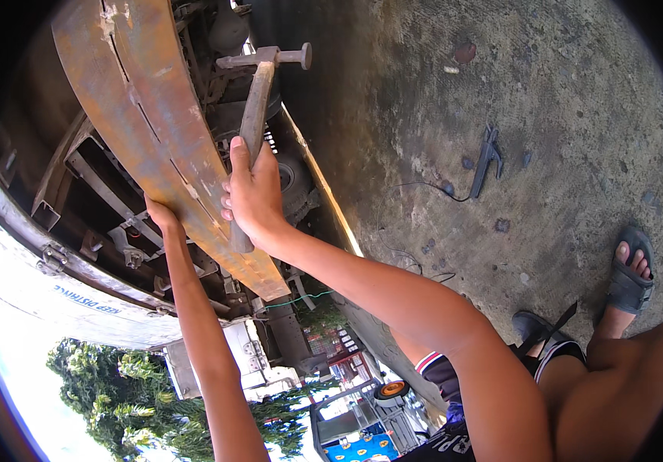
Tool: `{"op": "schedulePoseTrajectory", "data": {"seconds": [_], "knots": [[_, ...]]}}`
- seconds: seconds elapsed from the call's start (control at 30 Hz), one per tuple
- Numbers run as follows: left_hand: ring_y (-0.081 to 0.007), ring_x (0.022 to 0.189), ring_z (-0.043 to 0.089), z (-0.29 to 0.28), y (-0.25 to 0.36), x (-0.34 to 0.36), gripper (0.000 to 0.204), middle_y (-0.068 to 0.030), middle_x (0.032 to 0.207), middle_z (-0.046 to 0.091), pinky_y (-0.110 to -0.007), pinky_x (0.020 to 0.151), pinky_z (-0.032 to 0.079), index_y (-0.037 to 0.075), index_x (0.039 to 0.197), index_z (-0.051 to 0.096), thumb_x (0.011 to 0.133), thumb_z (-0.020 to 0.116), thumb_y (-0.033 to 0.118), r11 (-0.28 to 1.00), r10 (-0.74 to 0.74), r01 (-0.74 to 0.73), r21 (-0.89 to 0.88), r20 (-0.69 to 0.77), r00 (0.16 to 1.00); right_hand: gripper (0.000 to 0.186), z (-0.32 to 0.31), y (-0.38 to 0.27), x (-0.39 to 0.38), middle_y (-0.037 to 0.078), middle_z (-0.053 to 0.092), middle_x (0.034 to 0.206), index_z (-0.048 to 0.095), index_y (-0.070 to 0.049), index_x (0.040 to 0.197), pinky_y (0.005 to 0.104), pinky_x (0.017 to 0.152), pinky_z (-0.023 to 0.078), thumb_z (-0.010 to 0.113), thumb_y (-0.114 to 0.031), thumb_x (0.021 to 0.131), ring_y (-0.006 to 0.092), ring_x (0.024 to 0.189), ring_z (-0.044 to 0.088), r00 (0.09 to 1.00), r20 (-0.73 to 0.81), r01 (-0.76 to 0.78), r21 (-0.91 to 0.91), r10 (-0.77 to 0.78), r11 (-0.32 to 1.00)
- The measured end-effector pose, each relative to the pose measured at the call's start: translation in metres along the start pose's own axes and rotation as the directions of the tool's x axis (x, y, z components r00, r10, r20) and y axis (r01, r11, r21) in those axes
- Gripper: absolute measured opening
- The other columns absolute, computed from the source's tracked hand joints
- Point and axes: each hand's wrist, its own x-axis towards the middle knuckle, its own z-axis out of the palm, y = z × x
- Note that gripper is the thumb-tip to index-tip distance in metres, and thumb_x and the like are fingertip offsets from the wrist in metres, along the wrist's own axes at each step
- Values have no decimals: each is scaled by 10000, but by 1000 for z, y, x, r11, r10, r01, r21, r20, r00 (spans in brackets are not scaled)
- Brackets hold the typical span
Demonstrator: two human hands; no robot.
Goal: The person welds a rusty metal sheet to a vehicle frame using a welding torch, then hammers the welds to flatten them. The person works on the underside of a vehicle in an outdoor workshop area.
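Note:
A long rusty metal plate (127, 85) with a rough seam runs diagonally beneath a vehicle's frame (108, 196). My left hand (164, 212) grips the plate's left edge, its fingertips partly hidden. My right hand (251, 192) is closed around the wooden handle (257, 104) of a hammer, whose metal head (266, 56) points away from me beside the plate's right edge. The handle's lower end lies over the plate; whether it touches cannot be told.
A pale vehicle panel (62, 300) borders the left, with a wheel (293, 181) behind the hammer. On the concrete floor (547, 115) lie a dark clamp-like tool (484, 165) and a thin cable (416, 185), near my sandalled foot (628, 269). Trees and another small vehicle (354, 427) show below.

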Motion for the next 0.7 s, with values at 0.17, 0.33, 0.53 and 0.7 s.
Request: {"op": "schedulePoseTrajectory", "data": {"seconds": [0.17, 0.33, 0.53, 0.7], "knots": [[-210, 1146, 600, -2, -2, 4, 453, -59, 1267, 634, -348, 1009, 448, 63, 1338, 552, 1045, 294, 294, 1000, -18, 18, 6, -7, 1000, 326, 9, 8, 3, -6, 401, 611, 356, -110, 1016, 257, 374, 356, 470, -414, 1044, 75, 423, 407, 972, -10, 228, -217, -236, 949], [-209, 1156, 594, -1, -2, 2, 459, -57, 1279, 627, -347, 1015, 443, 67, 1339, 552, 1046, 293, 307, 999, -40, 41, 32, -40, 998, 333, 11, 7, 20, -10, 403, 616, 349, -106, 1007, 244, 385, 363, 460, -418, 1047, 71, 425, 411, 973, -23, 216, -254, -230, 943], [-210, 1166, 587, 2, -1, 1, 461, -55, 1284, 625, -350, 1022, 437, 69, 1340, 551, 1045, 293, 311, 1000, -4, 5, 19, -28, 1000, 322, 14, 18, 8, -13, 383, 609, 342, -109, 1000, 245, 373, 346, 472, -399, 1048, 68, 421, 389, 935, -41, 343, -154, -353, 927], [-212, 1175, 584, 2, -2, 0, 464, -56, 1294, 621, -351, 1025, 434, 71, 1341, 552, 1043, 302, 323, 998, -13, 14, -65, 22, 1000, 322, 10, 17, -3, -12, 400, 632, 336, -116, 1007, 246, 376, 346, 464, -409, 1049, 69, 426, 389, 996, -52, 61, -136, -69, 989]]}}
